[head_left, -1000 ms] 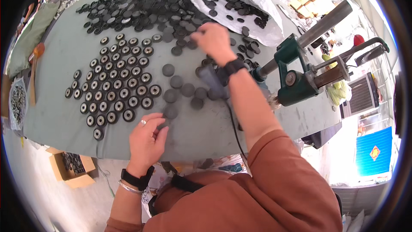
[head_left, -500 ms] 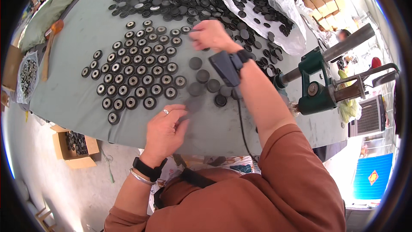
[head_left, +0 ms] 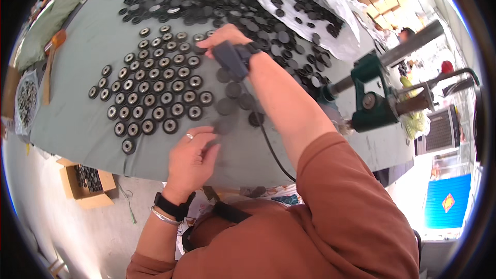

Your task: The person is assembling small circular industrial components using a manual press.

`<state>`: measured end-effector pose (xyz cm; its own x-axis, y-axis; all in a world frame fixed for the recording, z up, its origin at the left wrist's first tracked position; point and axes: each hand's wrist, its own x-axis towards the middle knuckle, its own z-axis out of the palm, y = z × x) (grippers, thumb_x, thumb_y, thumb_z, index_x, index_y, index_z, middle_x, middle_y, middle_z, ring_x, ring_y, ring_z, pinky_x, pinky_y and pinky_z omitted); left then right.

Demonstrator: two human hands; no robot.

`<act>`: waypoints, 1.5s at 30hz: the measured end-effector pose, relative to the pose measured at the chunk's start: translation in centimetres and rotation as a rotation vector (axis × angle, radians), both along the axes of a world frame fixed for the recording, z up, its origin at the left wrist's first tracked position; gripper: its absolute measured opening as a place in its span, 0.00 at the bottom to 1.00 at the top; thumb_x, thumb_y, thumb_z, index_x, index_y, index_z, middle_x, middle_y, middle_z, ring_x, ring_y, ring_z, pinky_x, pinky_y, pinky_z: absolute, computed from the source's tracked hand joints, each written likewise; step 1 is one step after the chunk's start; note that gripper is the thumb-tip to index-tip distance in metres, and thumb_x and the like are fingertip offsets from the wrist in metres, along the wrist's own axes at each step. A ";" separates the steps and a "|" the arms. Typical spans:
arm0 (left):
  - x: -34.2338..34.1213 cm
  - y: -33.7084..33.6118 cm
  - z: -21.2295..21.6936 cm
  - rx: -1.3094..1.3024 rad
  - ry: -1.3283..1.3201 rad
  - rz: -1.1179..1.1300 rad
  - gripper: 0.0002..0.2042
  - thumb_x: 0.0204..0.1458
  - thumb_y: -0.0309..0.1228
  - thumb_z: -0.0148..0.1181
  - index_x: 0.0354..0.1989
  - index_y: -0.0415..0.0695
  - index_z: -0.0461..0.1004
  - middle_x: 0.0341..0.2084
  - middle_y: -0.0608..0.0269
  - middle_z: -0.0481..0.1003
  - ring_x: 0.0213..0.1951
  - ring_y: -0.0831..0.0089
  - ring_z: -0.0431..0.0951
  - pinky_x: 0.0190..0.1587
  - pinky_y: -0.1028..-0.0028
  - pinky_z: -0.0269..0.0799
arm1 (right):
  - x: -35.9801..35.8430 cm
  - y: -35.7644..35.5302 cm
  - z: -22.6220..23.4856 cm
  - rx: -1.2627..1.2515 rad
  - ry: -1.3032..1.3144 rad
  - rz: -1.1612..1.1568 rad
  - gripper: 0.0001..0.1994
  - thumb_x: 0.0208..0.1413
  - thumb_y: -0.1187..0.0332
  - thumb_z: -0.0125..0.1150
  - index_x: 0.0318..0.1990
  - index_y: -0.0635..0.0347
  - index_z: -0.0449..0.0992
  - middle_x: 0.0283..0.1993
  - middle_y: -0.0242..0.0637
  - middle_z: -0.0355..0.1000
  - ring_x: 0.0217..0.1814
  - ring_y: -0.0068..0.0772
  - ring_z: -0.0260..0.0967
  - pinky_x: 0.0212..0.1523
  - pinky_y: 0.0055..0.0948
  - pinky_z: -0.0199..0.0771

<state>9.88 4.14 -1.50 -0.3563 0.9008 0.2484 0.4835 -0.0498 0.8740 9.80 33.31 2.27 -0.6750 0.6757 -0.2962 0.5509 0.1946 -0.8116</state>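
Rows of black rollers with metal centres (head_left: 166, 98) stand on the grey-green table (head_left: 72, 124). My right hand (head_left: 227, 37), a dark device strapped at its wrist, reaches over their upper right side. Its thumb and fingers are pinched on a black disc (head_left: 199, 49), partly hidden by the fingertips. Below the rollers, my left hand (head_left: 192, 156) hovers near the table's front edge. Its fingers are loosely curled, the thumb apart, and I see nothing held. Several plain black caps (head_left: 233, 90) lie between the hands, partly behind my right forearm.
A heap of black caps (head_left: 196, 0) covers the far side, beside an open white sack (head_left: 343, 41) of more. On the right stands a green press (head_left: 368, 93). A mallet (head_left: 51, 54) and a bag of small parts (head_left: 26, 101) are at left; a cardboard box (head_left: 85, 181) is below.
My right hand has moved left to the rollers' upper right edge, with the black disc at its fingertips. The left hand has barely moved. The whole view has shifted slightly.
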 end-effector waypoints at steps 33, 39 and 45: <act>0.4 0.4 -0.1 -0.009 0.004 -0.019 0.07 0.46 0.18 0.59 0.35 0.38 0.74 0.42 0.62 0.74 0.22 0.84 0.67 0.25 0.85 0.65 | 22.0 -8.1 4.6 0.871 -0.051 -0.747 0.12 0.54 0.74 0.49 0.44 0.64 0.73 0.39 0.52 0.74 0.45 0.51 0.71 0.45 0.41 0.70; 0.3 0.4 0.0 -0.006 -0.013 -0.033 0.08 0.46 0.18 0.59 0.36 0.38 0.74 0.42 0.62 0.74 0.22 0.84 0.67 0.25 0.85 0.65 | 22.4 -7.8 3.4 0.920 -0.458 -0.545 0.15 0.49 0.70 0.56 0.45 0.66 0.73 0.39 0.51 0.73 0.42 0.49 0.72 0.46 0.38 0.71; 0.1 0.4 0.3 0.004 0.000 -0.057 0.08 0.45 0.20 0.61 0.35 0.37 0.73 0.41 0.58 0.75 0.23 0.78 0.72 0.26 0.80 0.72 | 20.6 -6.7 1.5 0.960 -1.042 -0.307 0.11 0.46 0.69 0.57 0.38 0.60 0.78 0.39 0.41 0.74 0.47 0.45 0.70 0.42 0.41 0.74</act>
